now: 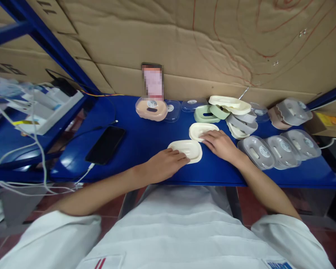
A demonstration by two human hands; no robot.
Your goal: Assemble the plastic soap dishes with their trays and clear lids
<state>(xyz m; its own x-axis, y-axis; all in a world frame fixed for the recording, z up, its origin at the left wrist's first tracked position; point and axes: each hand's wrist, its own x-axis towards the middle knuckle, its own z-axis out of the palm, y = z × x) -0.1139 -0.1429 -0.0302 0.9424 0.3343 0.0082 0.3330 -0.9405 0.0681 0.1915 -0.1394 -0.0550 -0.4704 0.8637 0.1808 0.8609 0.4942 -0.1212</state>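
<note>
Two cream oval plastic pieces that look like soap dish parts lie side by side on the blue table. My left hand has its fingers curled over the left rim of the nearer cream soap dish. Just beyond it, slightly to the right, is the second cream soap dish, touching or almost touching the first. My right hand grips this one at its near right edge, fingertips inside the rim. The undersides of both dishes and my thumbs are mostly hidden.
Loose green, cream and grey dish parts are piled behind my right hand. Several grey dishes with clear lids line the right side. A peach dish stands before a propped phone. Another phone and cables lie left.
</note>
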